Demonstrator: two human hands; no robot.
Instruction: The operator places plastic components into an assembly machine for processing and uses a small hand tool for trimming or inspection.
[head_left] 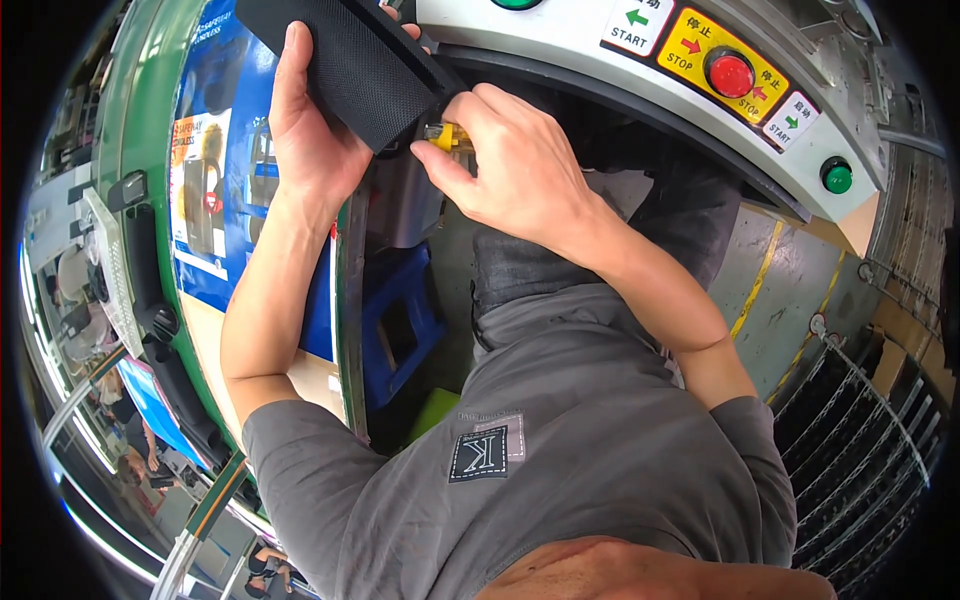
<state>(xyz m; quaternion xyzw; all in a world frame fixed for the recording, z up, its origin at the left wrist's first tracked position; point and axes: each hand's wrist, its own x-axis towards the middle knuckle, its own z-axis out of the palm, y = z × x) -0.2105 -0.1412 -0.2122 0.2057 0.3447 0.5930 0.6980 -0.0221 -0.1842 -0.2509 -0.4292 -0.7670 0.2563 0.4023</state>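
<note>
Grey cotton shirt (590,440) fills foreground. Above it, left hand (315,130) clasps a flat black woven-mesh fabric piece (355,60) (coarse, rectangular). Right hand (520,165) pinches a small yellow plastic tool (445,135) against the fabric's lower corner, below the curved grey control panel (560,45).

The person wears a grey short-sleeved shirt (590,450) with a small square patch on the chest. Both forearms are bare. The trousers (560,260) are dark grey.
</note>
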